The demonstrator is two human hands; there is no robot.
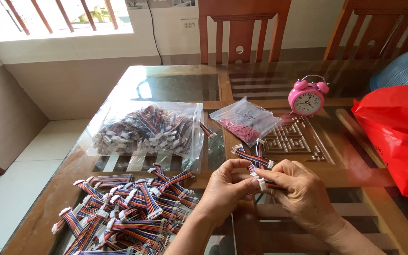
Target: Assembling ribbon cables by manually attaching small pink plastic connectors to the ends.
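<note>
Two hands meet over the near middle of the glass-topped desk (175,78), and from my remote seat I see them working a small bunch of ribbon cables (253,159). My left hand (225,189) has its fingers curled in, pinching the bunch from the left side. My right hand (303,191) pinches a white connector (262,184) between thumb and forefinger, at the near end of the same bunch; the cables fan up and away from both hands, white plugs at their far ends.

Left of the hands lies a loose pile of cables (128,208), multicoloured with white ends. Beyond it sits a clear bag of cables (147,130), and just right of that a smaller clear bag (246,120) holding reddish bits. A pink alarm clock (307,97) stands farther back, and a red plastic bag (397,134) rests at the right edge.
</note>
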